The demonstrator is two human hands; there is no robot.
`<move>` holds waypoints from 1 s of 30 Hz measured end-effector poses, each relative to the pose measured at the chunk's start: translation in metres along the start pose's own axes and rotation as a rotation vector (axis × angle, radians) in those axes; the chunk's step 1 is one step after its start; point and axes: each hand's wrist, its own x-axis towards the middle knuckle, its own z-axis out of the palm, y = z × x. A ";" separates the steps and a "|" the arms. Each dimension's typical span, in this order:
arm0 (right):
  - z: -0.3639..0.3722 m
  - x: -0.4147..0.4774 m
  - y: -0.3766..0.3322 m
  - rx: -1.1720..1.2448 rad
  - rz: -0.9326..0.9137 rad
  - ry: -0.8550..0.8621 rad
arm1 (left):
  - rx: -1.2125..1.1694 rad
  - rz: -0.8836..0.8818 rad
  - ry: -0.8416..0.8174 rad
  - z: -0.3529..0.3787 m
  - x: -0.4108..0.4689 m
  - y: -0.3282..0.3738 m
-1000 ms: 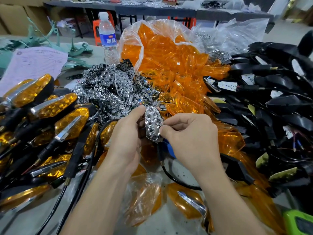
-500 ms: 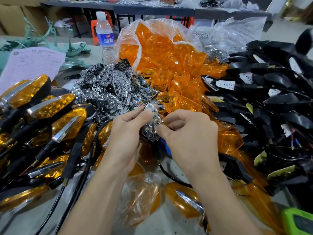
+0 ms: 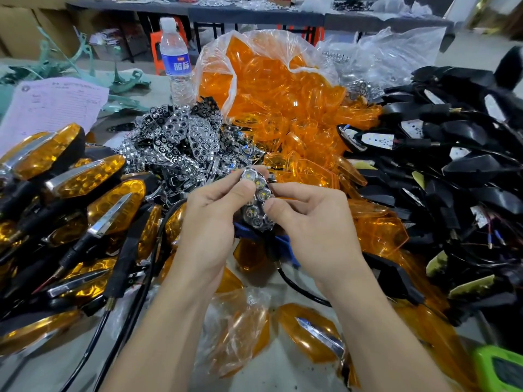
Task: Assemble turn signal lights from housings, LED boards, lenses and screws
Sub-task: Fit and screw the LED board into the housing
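Observation:
My left hand (image 3: 209, 222) and my right hand (image 3: 314, 224) pinch a chrome honeycomb reflector (image 3: 256, 199) from both sides at the table's middle. LEDs show through its cells. Under it sits a black housing, mostly hidden, with a black cable (image 3: 300, 290) trailing down to the right. Behind the hands lies a pile of loose chrome reflectors (image 3: 181, 140). A clear bag of orange lenses (image 3: 271, 80) stands at the back. Black housings with white LED boards (image 3: 452, 154) are heaped on the right.
Finished amber lights (image 3: 79, 193) are stacked on the left. A water bottle (image 3: 177, 60) and a pink paper sheet (image 3: 53, 108) sit at the back left. Loose orange lenses (image 3: 308, 332) lie near the front edge, a green device (image 3: 501, 369) at the front right corner.
The reflector was held up facing me, then tipped and lowered onto the housing between my hands. Both hands closed in around it; lit-looking LEDs now show in its cells.

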 end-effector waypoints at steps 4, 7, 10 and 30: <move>0.002 0.002 0.004 0.051 0.034 0.018 | -0.064 -0.129 0.021 0.002 0.001 0.004; 0.002 0.003 0.007 0.068 0.060 -0.005 | -0.039 -0.068 0.071 0.004 -0.003 0.003; 0.002 0.003 0.007 0.062 0.075 -0.010 | -0.029 -0.030 0.110 0.005 -0.001 0.002; 0.002 -0.003 -0.001 -0.018 0.000 0.080 | 0.136 0.105 0.103 0.004 0.001 -0.005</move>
